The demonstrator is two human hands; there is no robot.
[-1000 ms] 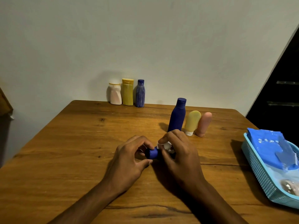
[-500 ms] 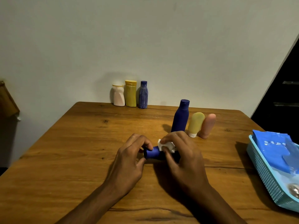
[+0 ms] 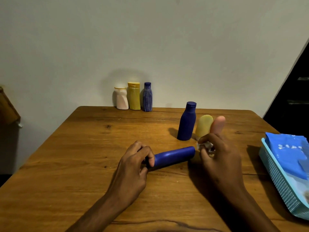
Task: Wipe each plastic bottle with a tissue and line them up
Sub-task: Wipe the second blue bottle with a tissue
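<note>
Right hand [image 3: 219, 158] with tissue [image 3: 204, 145] has left the blue bottle [image 3: 173, 157].

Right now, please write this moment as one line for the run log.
left hand: grips cap end of lying dark blue plastic bottle | right hand: holds crumpled white tissue, off bottle | back row: three bottles upright

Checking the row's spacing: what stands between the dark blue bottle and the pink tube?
A yellow tube, in the head view.
</note>
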